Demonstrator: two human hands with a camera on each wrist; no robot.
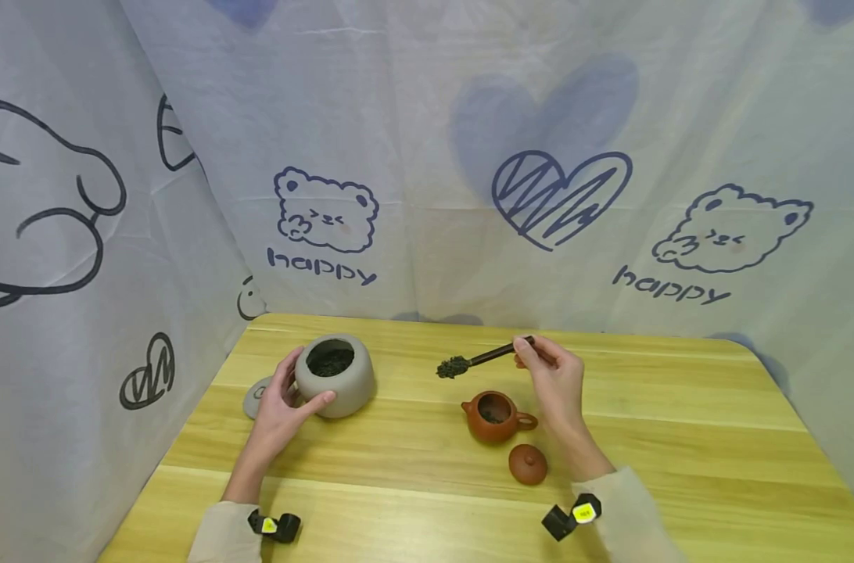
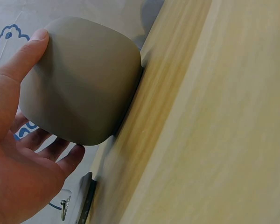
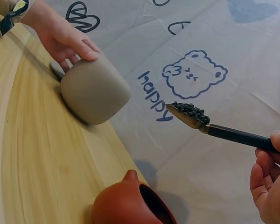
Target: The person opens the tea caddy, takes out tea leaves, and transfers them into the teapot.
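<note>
My left hand (image 1: 284, 407) grips the round grey tea jar (image 1: 357, 385), thumb on the near side and fingers around the left. Dark tea leaves (image 1: 331, 360) show through the jar's mouth; in the left wrist view its base is at or close to the tabletop. With my right hand (image 1: 557, 383) I pinch the dark handle of a tea scoop (image 3: 238, 138). The scoop is heaped with dark tea leaves (image 3: 192, 112) and hangs above and left of the reddish-brown teapot (image 1: 483, 428). The teapot is uncovered, with some leaves inside.
The teapot's lid (image 1: 529, 467) lies on the wooden table (image 1: 399, 485) just in front of the pot. A grey jar lid with a metal ring (image 1: 255, 397) lies left of the jar, partly behind my left hand. A printed cloth (image 1: 427, 156) hangs along the table's far edge.
</note>
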